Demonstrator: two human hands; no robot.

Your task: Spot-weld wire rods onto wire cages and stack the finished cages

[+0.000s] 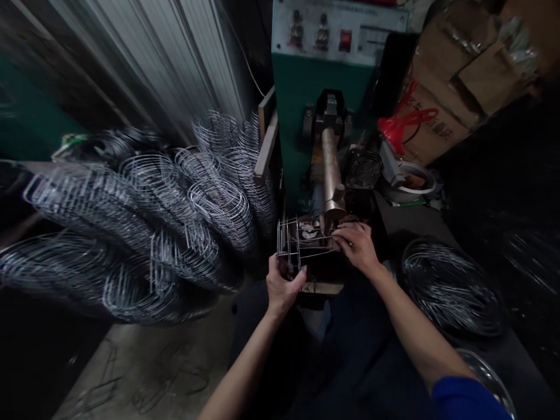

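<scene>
A small wire rack (299, 240) of thin metal rods lies under the thick metal arm (333, 175) of a green machine (289, 116). With fingers and thumb closed around its near left corner, my left hand (282, 286) grips the rack. My right hand (359, 245) pinches at the rack's right end, close to the tip of the metal arm. Its fingertips are partly lost in shadow, and any small piece between them is hard to make out.
Stacks of bent wire frames (219, 198) fill the left side. To the right are a bowl of wire pieces (450, 286), a pot (413, 181), a red-handled tool (396, 131) and cardboard boxes (455, 76). Loose bent wires (102, 385) lie on the floor.
</scene>
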